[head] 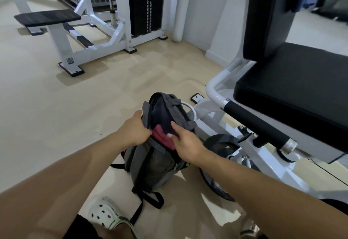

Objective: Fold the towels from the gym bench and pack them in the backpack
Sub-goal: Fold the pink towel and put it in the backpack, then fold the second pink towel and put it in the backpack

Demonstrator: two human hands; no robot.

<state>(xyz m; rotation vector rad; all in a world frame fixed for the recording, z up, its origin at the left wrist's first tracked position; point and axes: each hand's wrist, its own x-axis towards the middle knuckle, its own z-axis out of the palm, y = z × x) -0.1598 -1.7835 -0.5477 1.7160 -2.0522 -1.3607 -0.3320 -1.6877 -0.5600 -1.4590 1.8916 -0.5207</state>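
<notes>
A grey backpack [150, 161] stands upright on the floor in front of me, its top open. A dark red towel [162, 137] sticks partly out of the opening, with a dark cloth [162, 118] above it inside the bag. My left hand [132, 129] grips the left edge of the opening. From the right, my right hand [185, 140] has its thumb and fingers on the red towel. To the right stands the black padded gym bench [293, 88], with no towel on the part I see.
White machine frame and a black roller pad [258, 125] sit close to the bag's right. A weight plate [220, 142] lies behind my right wrist. Another white bench [49, 18] and a weight stack [146, 5] stand far left. My shoes [105, 214] are at the bottom.
</notes>
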